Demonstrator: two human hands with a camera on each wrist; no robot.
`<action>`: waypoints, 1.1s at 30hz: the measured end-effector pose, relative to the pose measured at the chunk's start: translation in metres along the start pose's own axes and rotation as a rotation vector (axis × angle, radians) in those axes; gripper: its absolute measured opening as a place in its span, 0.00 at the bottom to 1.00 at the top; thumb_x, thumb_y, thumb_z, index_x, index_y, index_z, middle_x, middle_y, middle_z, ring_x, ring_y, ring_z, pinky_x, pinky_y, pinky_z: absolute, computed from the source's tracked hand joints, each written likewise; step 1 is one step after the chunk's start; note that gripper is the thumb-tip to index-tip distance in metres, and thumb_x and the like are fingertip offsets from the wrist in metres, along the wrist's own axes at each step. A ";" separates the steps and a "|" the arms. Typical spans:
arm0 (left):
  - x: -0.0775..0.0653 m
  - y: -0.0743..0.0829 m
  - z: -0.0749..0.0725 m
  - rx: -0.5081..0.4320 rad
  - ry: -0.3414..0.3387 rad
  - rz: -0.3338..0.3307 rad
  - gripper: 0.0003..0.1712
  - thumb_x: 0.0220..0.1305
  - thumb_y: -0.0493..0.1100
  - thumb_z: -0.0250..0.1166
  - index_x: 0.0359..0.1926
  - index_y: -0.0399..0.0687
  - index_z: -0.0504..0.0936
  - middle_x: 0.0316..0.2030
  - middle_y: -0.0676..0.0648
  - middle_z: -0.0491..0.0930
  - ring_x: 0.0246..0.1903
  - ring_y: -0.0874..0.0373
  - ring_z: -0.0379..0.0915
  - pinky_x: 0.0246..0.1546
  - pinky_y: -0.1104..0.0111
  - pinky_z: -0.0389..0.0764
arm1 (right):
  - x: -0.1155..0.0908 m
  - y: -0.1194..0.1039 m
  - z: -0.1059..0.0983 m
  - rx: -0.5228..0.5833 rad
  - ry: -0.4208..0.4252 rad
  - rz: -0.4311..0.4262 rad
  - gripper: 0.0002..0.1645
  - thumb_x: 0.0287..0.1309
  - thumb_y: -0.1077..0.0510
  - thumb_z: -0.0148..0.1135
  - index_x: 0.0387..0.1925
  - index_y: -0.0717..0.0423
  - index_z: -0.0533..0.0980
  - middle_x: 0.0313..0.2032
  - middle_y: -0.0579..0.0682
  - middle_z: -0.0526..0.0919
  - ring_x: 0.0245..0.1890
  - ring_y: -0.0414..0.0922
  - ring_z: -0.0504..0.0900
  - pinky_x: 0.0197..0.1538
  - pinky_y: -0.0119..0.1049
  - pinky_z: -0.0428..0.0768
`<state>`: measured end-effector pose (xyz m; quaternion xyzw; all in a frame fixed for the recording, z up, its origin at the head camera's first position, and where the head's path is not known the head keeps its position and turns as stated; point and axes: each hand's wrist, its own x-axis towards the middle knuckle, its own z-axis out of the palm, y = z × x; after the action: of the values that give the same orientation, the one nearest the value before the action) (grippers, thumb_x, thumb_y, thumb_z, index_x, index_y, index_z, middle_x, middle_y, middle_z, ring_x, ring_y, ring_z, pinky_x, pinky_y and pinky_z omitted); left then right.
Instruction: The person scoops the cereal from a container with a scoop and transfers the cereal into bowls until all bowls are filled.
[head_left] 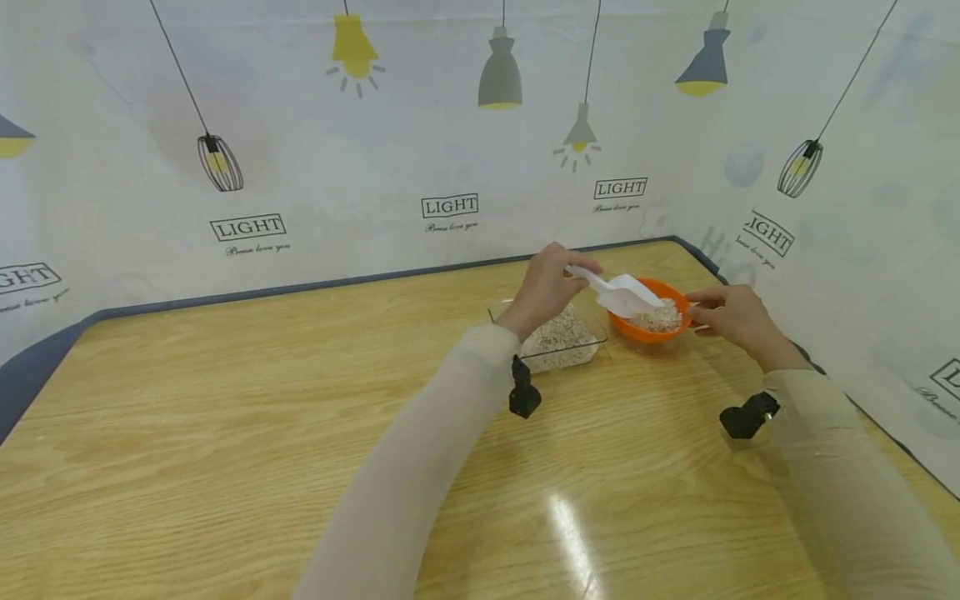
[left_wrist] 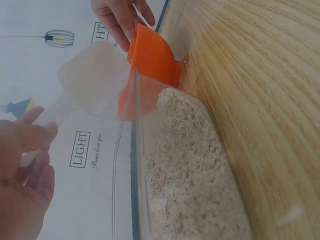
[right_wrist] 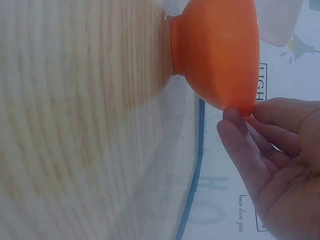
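Observation:
My left hand (head_left: 551,287) grips the handle of a white scoop (head_left: 626,294), whose blade tilts over an orange bowl (head_left: 648,335). Pale flakes that look like oats (head_left: 658,317) lie inside the bowl, right below the scoop's tip. My right hand (head_left: 738,321) pinches the bowl's rim on its right side, thumb on one face and fingers on the other, as the right wrist view shows. The bowl's foot stands on the table. Beneath my left wrist is a clear rectangular container (left_wrist: 137,165) filled with more flakes (left_wrist: 187,170); in the head view my hand covers part of it.
The wooden table (head_left: 225,417) ends at a dark edge along a white wall covering (head_left: 337,150) printed with lamps. The container stands close beside the bowl's left side. A few crumbs lie on the wood near the bowl. Black wrist cameras (head_left: 523,390) hang at both cuffs.

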<state>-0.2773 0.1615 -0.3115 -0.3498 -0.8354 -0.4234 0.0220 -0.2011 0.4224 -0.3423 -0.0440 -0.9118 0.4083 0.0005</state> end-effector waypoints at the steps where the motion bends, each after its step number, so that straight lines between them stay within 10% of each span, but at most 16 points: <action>1: 0.000 0.000 0.000 0.002 0.000 0.003 0.11 0.57 0.33 0.64 0.42 0.45 0.85 0.36 0.48 0.75 0.38 0.57 0.68 0.38 0.78 0.71 | 0.000 0.000 0.000 0.001 0.001 0.002 0.25 0.64 0.62 0.51 0.58 0.75 0.64 0.47 0.72 0.72 0.37 0.48 0.81 0.42 0.44 0.78; 16: -0.005 -0.014 -0.012 -0.112 -0.010 -0.036 0.14 0.61 0.37 0.61 0.48 0.43 0.81 0.52 0.46 0.75 0.43 0.57 0.76 0.38 0.75 0.76 | 0.003 0.004 0.002 -0.027 0.023 0.002 0.25 0.64 0.61 0.52 0.57 0.75 0.64 0.46 0.72 0.74 0.39 0.54 0.81 0.40 0.44 0.79; 33: -0.025 -0.052 -0.061 -0.145 -0.118 -0.134 0.17 0.66 0.41 0.56 0.53 0.40 0.77 0.58 0.43 0.69 0.47 0.53 0.73 0.45 0.65 0.75 | -0.010 -0.008 -0.003 -0.068 0.035 -0.005 0.26 0.64 0.58 0.52 0.55 0.76 0.66 0.44 0.71 0.76 0.35 0.52 0.82 0.38 0.42 0.80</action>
<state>-0.3055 0.0823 -0.3173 -0.3184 -0.8239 -0.4617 -0.0810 -0.1915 0.4187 -0.3334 -0.0488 -0.9251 0.3763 0.0162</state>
